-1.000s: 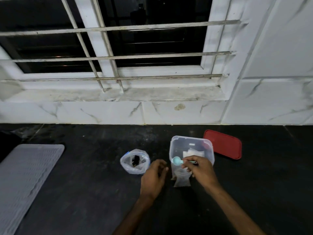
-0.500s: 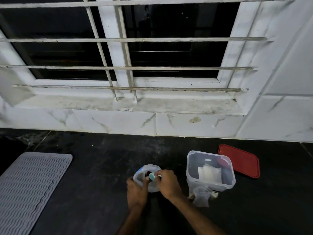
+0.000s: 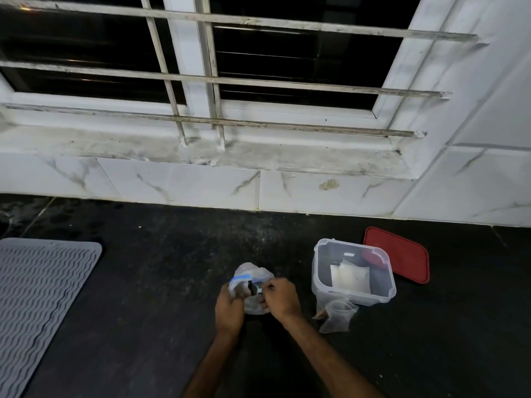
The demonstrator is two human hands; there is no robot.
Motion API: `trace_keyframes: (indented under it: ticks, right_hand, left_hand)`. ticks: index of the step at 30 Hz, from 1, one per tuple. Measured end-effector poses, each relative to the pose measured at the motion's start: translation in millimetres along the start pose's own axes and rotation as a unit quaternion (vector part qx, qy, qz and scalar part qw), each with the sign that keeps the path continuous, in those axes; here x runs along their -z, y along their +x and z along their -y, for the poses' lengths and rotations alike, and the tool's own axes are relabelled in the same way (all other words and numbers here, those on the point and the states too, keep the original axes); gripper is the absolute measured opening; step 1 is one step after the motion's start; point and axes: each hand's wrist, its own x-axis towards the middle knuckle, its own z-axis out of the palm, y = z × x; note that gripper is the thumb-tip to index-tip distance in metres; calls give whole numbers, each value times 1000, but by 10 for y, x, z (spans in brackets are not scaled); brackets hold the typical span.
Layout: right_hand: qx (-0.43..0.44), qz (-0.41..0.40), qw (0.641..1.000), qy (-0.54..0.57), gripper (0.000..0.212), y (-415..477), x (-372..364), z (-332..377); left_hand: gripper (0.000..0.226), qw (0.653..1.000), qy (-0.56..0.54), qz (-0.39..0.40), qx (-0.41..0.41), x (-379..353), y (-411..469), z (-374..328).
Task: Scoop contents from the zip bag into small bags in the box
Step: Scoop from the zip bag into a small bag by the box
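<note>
A clear zip bag (image 3: 253, 275) with a blue seal strip stands open on the dark counter. My left hand (image 3: 230, 308) grips its left side. My right hand (image 3: 280, 298) pinches a small light-blue scoop (image 3: 259, 289) whose bowl is down inside the bag's mouth. To the right stands a clear plastic box (image 3: 321, 285) with small white bags (image 3: 350, 278) lying inside. One small clear bag (image 3: 337, 315) leans against the box's front, open at the top, with some dark contents.
A red lid (image 3: 402, 254) lies behind the box to the right. A grey ribbed mat (image 3: 37, 303) covers the counter's left end. A white tiled wall and a barred window sill run along the back.
My right hand carried the scoop from the small bag at the box over to the zip bag. My left hand moved up and took hold of the zip bag's side.
</note>
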Motion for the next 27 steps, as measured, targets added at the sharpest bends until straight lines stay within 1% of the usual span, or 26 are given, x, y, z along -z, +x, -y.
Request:
trace_keyframes:
  ticks: [1,2,5,8,11,13,16,22,24,27]
  right_hand:
    - [-7,0,1000,19,26,11,4,-7]
    - [-15,-3,999,39,25,28,5,-30]
    - [-49,-15,992,116,22,8,57,-62]
    - [-75,-10,981,178,24,-32,122,-19]
    - [-94,-8,972,218,25,-68,101,69]
    - [-100,-8,969,227,24,-92,63,94]
    - [-107,-20,969,223,23,-124,56,99]
    - [-109,-38,970,215,23,-150,63,198]
    - [-108,-39,969,219,21,-159,87,203]
    - [-114,-27,968,221,19,-211,127,162]
  left_hand:
    - [11,1000,1,15,-5,-13,7,-19]
    - [11,1000,-4,24,-13,-29,13,-42]
    - [8,1000,2,20,-19,-69,22,-70]
    - [10,999,13,16,-29,-59,47,-55]
    - [5,998,48,-1,-43,-9,69,1]
    - [8,999,40,-5,-27,6,75,34]
    - [14,1000,18,12,2,24,75,53]
    - [21,1000,-18,-3,-11,52,72,-33]
    - [18,1000,-23,-4,-4,41,85,-45]
    - [6,1000,-19,8,6,42,102,-17]
